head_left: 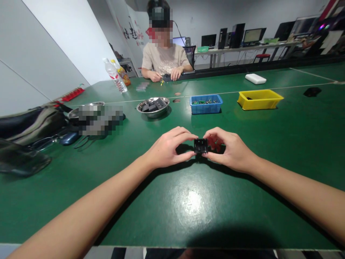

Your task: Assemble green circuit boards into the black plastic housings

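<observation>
Between my two hands is a small black square plastic housing [201,146], its hollow side facing me. My left hand [172,146] pinches its left edge with thumb and fingertips. On the other side, my right hand [229,148] grips the right edge the same way. The housing is held just over the green table [167,201]. Beyond my hands stand a steel bowl [153,111] of dark plastic parts, a blue bin [206,108] of small green and metallic pieces, and a yellow bin [260,102] with something dark inside.
Across the table a person [165,61] handles small parts. Plastic bottles [115,75] stand at the back left. A bag [32,118], glasses [44,143] and another steel bowl [93,105] crowd the left side. A white box [255,79] and a dark object [312,92] lie at the right.
</observation>
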Available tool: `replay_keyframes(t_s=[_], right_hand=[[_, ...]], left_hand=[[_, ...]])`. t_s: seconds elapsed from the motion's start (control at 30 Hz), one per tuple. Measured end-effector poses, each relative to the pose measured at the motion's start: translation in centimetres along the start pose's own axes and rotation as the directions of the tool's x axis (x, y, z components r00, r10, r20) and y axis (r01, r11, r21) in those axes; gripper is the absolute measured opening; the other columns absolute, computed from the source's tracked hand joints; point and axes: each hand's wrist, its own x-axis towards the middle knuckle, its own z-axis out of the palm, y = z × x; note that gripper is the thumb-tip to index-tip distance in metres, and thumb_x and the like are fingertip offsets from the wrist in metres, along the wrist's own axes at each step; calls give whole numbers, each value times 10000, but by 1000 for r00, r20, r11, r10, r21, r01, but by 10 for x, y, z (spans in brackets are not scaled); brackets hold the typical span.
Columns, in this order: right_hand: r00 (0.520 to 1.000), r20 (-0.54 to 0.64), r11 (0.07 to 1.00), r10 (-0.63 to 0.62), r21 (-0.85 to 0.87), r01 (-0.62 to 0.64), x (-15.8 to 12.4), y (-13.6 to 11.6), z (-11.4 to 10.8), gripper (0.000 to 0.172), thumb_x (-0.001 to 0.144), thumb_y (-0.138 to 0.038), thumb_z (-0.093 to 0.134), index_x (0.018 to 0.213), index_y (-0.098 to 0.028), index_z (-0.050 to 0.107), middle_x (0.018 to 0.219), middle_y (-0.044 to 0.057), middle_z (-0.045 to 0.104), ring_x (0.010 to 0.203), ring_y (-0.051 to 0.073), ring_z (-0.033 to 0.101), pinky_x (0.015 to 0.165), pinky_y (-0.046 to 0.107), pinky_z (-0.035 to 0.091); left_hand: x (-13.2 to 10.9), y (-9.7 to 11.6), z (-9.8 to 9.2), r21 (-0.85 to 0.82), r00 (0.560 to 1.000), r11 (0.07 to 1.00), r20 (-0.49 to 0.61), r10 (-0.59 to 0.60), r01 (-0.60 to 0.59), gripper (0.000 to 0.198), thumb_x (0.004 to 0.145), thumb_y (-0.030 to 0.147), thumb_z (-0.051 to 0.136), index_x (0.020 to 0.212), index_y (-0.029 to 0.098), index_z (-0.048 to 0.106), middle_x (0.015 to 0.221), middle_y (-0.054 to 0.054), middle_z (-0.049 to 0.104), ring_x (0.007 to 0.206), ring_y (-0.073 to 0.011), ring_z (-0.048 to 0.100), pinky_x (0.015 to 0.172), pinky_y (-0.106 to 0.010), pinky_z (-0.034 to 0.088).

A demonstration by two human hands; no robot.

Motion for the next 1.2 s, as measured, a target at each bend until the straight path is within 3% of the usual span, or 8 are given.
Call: replay_keyframes(t_s=[0.23,0.47,0.73,1.03,1.2], right_hand=[[999,20,999,26,32,-27,0,-1,0,356,749,-288,801,968,-210,531,775,-43,590,651,107,554,615,231,447],[1000,12,1000,8,-23,-8,2,-3,-1,324,769,-291,794,749,-200,484,664,-66,516,571,83,448,558,215,363],[999,19,997,-46,-68,47,0,-2,0,296,771,-272,810,741,-182,529,673,-51,560,577,82,474,563,205,364],[982,68,980,-176,-78,181,-2,-5,0,243,818,-272,777,734,-177,570,680,-25,593,593,92,519,577,208,390],[997,44,998,-60,13,59,-3,-6,1,236,808,-280,770,900,-187,574,737,-25,618,607,98,557,564,206,435]], left_hand=[[0,0,-1,15,1000,1000,17,-8,8,298,922,321,640,1161,144,663,1041,-117,693,965,-207,657,863,-319,549],[0,3,2,-6,1000,1000,17,21,-21,223,955,275,584,1114,147,673,976,-97,708,889,-181,669,806,-296,558],[2,5,2,-63,995,993,-12,101,-102,252,900,230,610,1130,131,641,974,-106,709,882,-196,670,793,-324,574],[3,8,2,-55,988,987,1,153,-152,338,868,346,705,1124,140,628,970,-118,720,858,-201,686,758,-319,574],[3,8,0,-39,990,989,-10,142,-142,341,880,373,702,1125,146,634,937,-101,721,832,-192,686,736,-304,564]])
